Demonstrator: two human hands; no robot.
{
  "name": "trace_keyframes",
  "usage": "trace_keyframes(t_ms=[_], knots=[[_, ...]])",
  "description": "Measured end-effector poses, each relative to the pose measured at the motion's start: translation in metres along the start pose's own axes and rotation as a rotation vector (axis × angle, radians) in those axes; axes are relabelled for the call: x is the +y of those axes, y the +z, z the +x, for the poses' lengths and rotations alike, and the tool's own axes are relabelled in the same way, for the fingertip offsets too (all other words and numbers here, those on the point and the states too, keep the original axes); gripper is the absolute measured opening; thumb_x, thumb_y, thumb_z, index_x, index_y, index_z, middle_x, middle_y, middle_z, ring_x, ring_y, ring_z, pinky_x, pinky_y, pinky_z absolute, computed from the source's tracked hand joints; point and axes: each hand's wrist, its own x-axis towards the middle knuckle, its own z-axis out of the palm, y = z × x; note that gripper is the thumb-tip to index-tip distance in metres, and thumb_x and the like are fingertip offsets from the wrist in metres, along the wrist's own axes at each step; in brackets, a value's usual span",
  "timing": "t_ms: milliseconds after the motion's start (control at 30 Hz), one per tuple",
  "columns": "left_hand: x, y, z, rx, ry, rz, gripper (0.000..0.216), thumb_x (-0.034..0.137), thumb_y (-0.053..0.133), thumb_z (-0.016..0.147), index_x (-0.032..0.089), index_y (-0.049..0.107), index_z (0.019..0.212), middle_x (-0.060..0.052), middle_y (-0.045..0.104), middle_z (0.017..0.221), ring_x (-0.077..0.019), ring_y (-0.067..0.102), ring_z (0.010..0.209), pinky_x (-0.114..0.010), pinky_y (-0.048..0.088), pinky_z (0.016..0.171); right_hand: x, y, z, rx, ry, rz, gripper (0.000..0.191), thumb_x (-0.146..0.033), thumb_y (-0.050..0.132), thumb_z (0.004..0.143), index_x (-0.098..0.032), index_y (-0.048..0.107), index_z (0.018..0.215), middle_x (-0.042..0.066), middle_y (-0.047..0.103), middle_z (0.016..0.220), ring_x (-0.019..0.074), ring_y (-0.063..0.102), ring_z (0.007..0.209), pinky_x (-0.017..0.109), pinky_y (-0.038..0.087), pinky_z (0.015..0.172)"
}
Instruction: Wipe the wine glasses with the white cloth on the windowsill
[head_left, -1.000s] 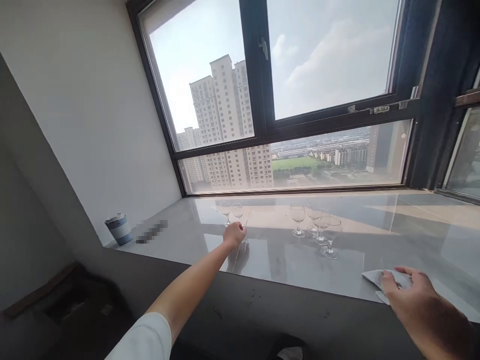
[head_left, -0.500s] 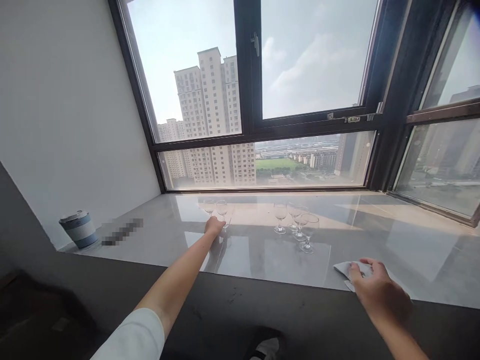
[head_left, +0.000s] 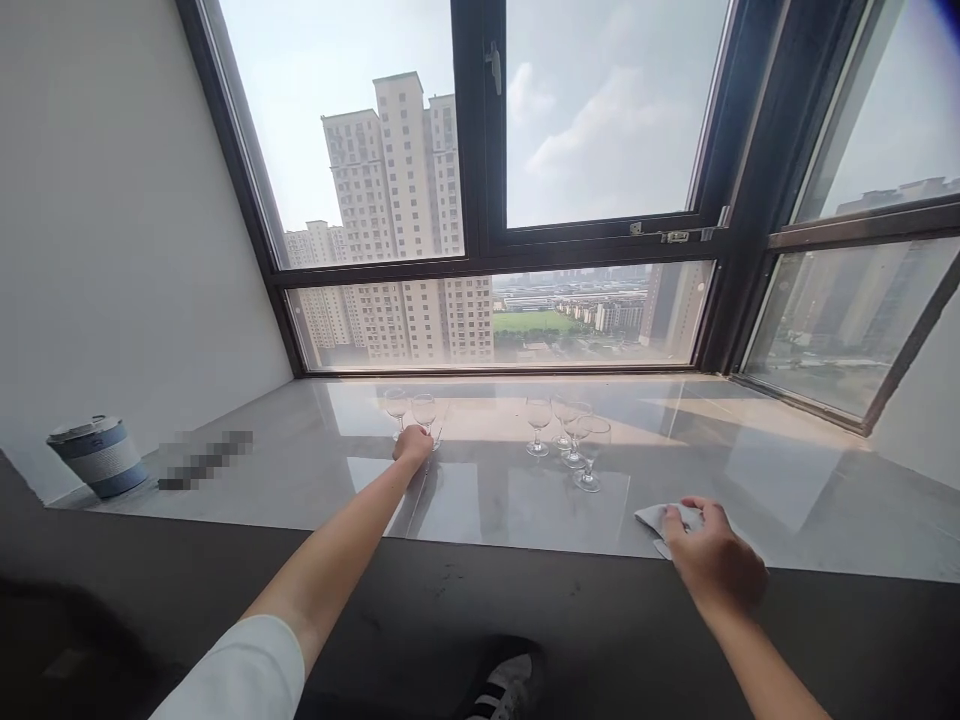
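My left hand point(head_left: 412, 443) reaches out over the grey marble sill point(head_left: 787, 480), its fingers closed at the foot of a clear wine glass point(head_left: 424, 409). A second wine glass point(head_left: 395, 404) stands just left of it. Further right, several more empty wine glasses point(head_left: 576, 430) stand in a tight group. Near the sill's front edge, my right hand point(head_left: 712, 558) rests on a small white cloth point(head_left: 654, 518), with its fingers curled over the cloth.
A blue-and-white lidded cup point(head_left: 97, 455) stands at the sill's far left by the white wall, with a blurred dark object point(head_left: 206, 458) beside it. Dark window frames point(head_left: 480, 245) close off the back. A dark ledge lies below the sill, and a shoe point(head_left: 502, 688) shows at the bottom.
The view has swung right and widened, showing the right-hand window. My left hand stays at the same glass. My right hand stays on the cloth, its fingers curled more over it.
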Motion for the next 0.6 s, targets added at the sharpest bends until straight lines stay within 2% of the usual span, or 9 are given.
trace_keyframes(t_ms=[167,300,467,600], knots=[[0.000,-0.003,-0.028,-0.017,0.051,0.015,0.008,0.028,0.063,0.069,0.021,0.062,0.073,-0.003,0.070,0.082,-0.0192,0.064,0.077,-0.025,0.041,0.062,-0.002,-0.003,0.000,-0.039,-0.008,0.010,0.040,-0.048,0.044,0.084,-0.021,0.063,0.106,0.010,0.065,0.073,0.0240,0.057,0.063,0.030,0.034,0.055],[-0.004,-0.002,-0.069,-0.038,0.149,0.044,0.010,0.031,0.062,0.071,0.022,0.061,0.075,-0.003,0.070,0.082,-0.0195,0.064,0.078,-0.025,0.040,0.062,-0.002,-0.006,0.000,-0.056,-0.019,0.025,0.042,-0.050,0.042,0.084,-0.021,0.063,0.106,0.011,0.065,0.072,0.0254,0.058,0.060,0.030,0.034,0.051],[-0.007,0.001,-0.126,-0.060,0.305,0.118,0.015,0.034,0.055,0.077,0.023,0.063,0.084,-0.005,0.070,0.087,-0.0209,0.064,0.084,-0.027,0.040,0.065,-0.003,-0.011,0.002,-0.141,-0.004,0.033,0.045,-0.052,0.037,0.085,-0.022,0.062,0.106,0.013,0.066,0.073,0.0272,0.059,0.057,0.031,0.034,0.048],[-0.003,0.003,-0.147,-0.019,0.357,0.187,0.022,0.034,0.047,0.083,0.024,0.062,0.095,-0.007,0.069,0.090,-0.0220,0.064,0.086,-0.029,0.041,0.070,-0.004,-0.012,0.004,-0.172,-0.004,0.027,0.047,-0.053,0.034,0.085,-0.023,0.060,0.109,0.013,0.067,0.075,0.0277,0.061,0.061,0.032,0.037,0.050]])
